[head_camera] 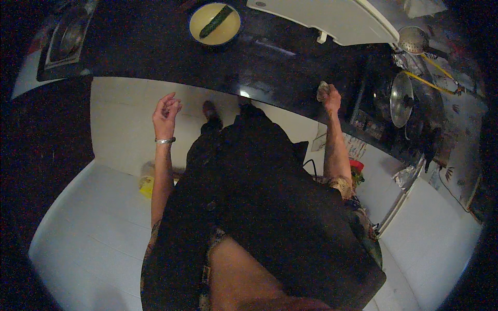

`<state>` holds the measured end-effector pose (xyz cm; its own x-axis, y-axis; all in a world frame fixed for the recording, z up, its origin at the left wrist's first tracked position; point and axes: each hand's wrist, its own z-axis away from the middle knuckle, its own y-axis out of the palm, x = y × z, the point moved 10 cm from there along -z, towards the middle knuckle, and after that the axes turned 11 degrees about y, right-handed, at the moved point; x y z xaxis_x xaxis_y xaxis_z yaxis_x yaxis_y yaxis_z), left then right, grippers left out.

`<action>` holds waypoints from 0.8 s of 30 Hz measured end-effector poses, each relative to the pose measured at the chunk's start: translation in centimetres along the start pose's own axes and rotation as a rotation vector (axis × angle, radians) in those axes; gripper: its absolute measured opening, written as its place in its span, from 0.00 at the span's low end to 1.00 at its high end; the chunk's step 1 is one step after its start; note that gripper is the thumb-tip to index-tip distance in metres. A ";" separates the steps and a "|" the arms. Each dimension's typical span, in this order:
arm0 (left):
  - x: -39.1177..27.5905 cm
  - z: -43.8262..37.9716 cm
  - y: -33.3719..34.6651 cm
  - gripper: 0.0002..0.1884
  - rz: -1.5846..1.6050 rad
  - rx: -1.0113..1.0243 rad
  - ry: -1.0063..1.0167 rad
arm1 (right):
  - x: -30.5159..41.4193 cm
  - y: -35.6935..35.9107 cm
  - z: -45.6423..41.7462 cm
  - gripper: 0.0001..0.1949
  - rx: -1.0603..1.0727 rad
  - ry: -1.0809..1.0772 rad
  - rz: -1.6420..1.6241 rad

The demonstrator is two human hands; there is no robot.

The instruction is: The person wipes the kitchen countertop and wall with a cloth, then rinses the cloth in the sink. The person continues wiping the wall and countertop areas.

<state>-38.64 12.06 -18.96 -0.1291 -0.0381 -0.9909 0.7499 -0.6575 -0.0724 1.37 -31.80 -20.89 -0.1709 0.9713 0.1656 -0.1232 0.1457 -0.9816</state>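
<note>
My right hand (pixel 331 99) is closed around a crumpled greyish cloth (pixel 322 91) on the black countertop (pixel 280 77). My left hand (pixel 166 110) hangs in the air in front of the counter's edge, its fingers loosely curled, with nothing visible in it; a metal band is on that wrist. Farther back on the counter stands a yellowish bowl (pixel 196 29) with a dark rim, and a dark green cucumber (pixel 215 22) leans inside it. What lies under the cloth is hidden.
A sink (pixel 66 37) is at the far left. To the right are a gas stove (pixel 365 103), a pan lid (pixel 400 100), a perforated skimmer (pixel 413 40) and a yellow hose (pixel 428 82). A pale panel (pixel 330 17) rises at the counter's back.
</note>
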 end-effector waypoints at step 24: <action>-1.6 0.1 0.2 0.15 -0.093 0.075 0.069 | -5.0 -3.6 -4.8 0.18 -0.039 0.114 0.129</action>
<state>-38.37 11.96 -17.39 -0.1487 0.0759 -0.9860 0.6860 -0.7102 -0.1581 7.32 -36.30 -18.65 -0.0704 0.9971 0.0283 -0.0694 0.0234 -0.9973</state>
